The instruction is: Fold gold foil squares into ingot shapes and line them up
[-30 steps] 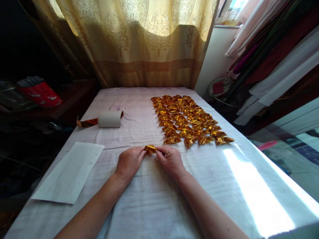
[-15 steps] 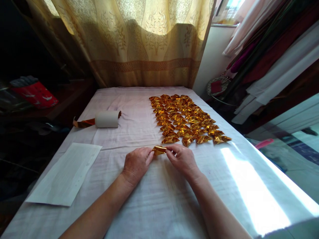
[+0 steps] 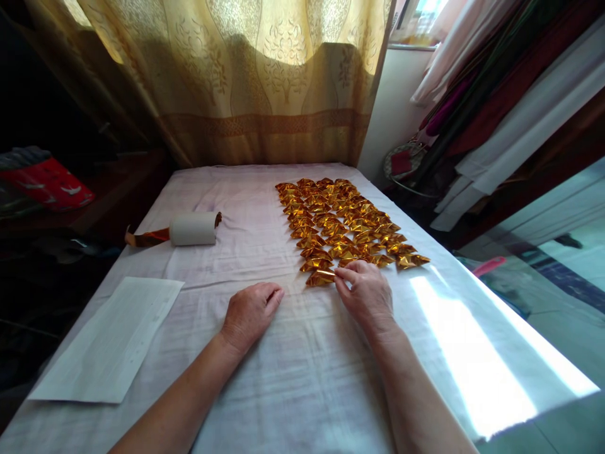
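Note:
Between the thumb and fingertips of my right hand [image 3: 366, 291] is the right tip of a folded gold foil paper ingot [image 3: 320, 278]. That ingot lies at the near end of the leftmost row of matching foil ingots [image 3: 338, 217], which are set out in several rows. My right hand partly covers the nearest ones. My left hand [image 3: 253, 310] rests on the white cloth to the left, apart from the ingot, with fingers curled together and nothing seen in them.
On the left lie a pale cardboard tube [image 3: 193, 228] with orange foil strips inside and a white paper sheet [image 3: 111, 340]. A patterned curtain [image 3: 283, 82] hangs behind the cloth-covered surface [image 3: 283, 391]. Clothes [image 3: 510, 120] hang at the right.
Both hands held the foil ingot before. My right hand has carried it right and forward to the leftmost row, while my left hand has let go. The view has shifted slightly.

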The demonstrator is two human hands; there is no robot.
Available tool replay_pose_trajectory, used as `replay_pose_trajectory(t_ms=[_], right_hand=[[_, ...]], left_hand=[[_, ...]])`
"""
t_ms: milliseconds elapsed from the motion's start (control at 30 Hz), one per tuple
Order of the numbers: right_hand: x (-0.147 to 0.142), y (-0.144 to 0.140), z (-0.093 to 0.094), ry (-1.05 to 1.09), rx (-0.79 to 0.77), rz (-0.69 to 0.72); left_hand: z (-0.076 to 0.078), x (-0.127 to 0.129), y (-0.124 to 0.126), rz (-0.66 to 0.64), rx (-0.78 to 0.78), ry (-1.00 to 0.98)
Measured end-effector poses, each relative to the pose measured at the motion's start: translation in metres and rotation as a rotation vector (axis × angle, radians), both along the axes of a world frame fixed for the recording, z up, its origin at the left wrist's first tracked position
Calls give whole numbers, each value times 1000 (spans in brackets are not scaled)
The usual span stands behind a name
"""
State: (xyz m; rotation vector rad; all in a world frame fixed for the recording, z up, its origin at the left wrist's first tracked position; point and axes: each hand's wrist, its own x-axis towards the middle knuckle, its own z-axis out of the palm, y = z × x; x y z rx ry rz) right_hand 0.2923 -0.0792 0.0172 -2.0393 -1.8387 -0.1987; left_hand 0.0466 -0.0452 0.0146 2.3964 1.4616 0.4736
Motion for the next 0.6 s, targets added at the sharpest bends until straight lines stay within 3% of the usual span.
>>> replay_pose_trajectory(t_ms=[200, 367, 600], right_hand=[[-2, 0, -6, -13, 6, 4], [-4, 1, -11, -37, 151, 61], [-35, 1, -11, 36, 241, 329]], left_hand=[[-6, -16, 4, 3, 33, 6], [-9, -34, 4, 21, 67, 4], [-13, -71, 2, 22, 239, -4]])
